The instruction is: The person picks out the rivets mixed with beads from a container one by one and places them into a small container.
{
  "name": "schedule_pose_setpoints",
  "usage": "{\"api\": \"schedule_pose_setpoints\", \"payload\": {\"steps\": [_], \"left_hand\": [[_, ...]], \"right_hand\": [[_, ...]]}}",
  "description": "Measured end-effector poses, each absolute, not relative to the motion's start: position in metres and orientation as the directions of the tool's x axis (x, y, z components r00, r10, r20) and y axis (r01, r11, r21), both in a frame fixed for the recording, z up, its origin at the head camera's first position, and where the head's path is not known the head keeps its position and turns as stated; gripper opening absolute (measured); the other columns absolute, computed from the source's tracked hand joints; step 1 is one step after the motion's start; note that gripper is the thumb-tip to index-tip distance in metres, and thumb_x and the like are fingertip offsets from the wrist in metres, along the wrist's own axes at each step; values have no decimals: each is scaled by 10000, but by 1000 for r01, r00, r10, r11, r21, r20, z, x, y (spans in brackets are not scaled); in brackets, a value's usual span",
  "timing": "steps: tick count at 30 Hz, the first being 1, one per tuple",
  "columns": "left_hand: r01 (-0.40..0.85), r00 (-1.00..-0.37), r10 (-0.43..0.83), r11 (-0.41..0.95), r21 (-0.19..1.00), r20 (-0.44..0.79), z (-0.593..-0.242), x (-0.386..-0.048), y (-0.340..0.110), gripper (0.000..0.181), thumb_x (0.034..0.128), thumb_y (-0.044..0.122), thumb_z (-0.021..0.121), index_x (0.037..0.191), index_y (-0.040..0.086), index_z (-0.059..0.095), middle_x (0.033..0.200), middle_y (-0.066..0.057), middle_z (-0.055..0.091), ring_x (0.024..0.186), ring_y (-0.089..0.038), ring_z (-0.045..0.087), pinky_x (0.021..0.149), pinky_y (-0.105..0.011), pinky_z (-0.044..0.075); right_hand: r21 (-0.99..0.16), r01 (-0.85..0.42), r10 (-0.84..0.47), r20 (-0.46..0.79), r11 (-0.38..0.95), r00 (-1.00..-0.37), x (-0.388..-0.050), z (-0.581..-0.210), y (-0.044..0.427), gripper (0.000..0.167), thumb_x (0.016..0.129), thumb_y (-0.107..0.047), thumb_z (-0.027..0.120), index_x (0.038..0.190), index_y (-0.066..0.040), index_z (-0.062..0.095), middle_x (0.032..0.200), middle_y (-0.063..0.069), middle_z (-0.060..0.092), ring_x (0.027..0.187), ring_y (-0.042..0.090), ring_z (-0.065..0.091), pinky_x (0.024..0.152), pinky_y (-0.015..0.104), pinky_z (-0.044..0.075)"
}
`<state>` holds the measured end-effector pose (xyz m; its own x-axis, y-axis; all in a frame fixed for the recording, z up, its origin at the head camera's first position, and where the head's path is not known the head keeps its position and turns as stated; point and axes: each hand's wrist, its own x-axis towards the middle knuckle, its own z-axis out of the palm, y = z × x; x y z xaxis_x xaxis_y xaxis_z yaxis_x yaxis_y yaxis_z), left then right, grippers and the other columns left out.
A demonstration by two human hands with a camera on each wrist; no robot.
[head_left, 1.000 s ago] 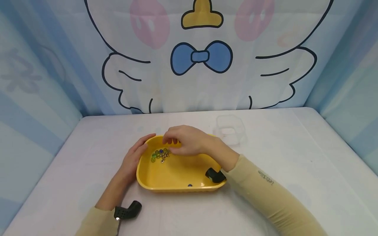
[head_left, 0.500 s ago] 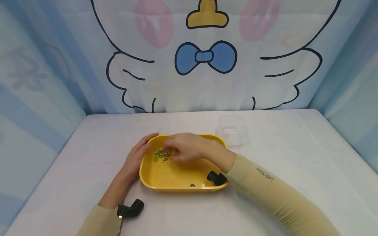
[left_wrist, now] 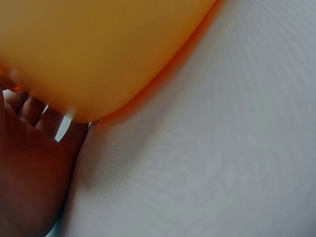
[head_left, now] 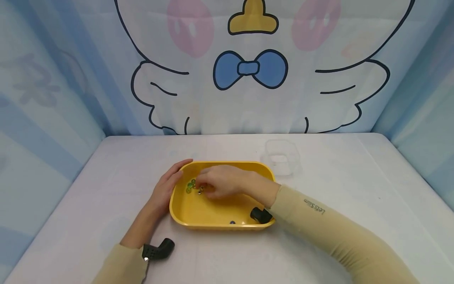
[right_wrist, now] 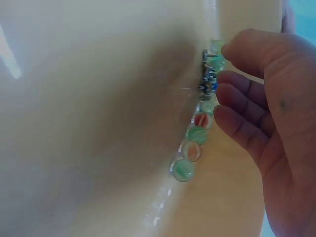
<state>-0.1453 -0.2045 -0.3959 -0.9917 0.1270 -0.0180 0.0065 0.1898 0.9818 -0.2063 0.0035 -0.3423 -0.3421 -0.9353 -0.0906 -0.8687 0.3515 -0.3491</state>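
A yellow tray lies on the table in the head view. My left hand rests against its left side, fingers along the outer wall and thumb near the rim. Reaching into the tray, my right hand has bent fingers at a cluster of glass marbles and small shiny metal pieces. In the right wrist view, several marbles line the tray's edge, some green, some red-striped. The metal pieces lie by the fingertips, with a gap between thumb and fingers. No held thing shows.
A lone blue marble sits near the tray's front wall. Behind the tray to the right stands a clear plastic container. The white-covered table ends at a printed curtain.
My right hand has lowered from above the tray to the marbles and metal pieces, covering part of the cluster. The left hand stays at the tray's side. The head view has shifted slightly.
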Motion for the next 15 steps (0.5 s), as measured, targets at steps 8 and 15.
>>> {"api": "schedule_pose_setpoints", "payload": {"steps": [8,15], "left_hand": [[6,-991,136,173,985,-18,-396,-145,-204,443,1103,265,346,1532,190,425,1570,2,388,1418,-190,361,1152,-305,305],[1,-991,135,176,984,-24,-395,-145,-204,445,1103,267,342,1536,194,419,1579,-2,375,1421,-196,358,1149,-302,309]], "right_hand": [[-309,-890,-942,-124,336,-313,-208,-349,0,225,976,-165,660,1192,-105,671,1019,-16,606,890,117,535,793,185,444],[-322,-886,-942,-144,334,-303,-209,-351,0,127,989,-176,650,1102,-139,695,956,-38,595,889,107,536,794,155,447]]}}
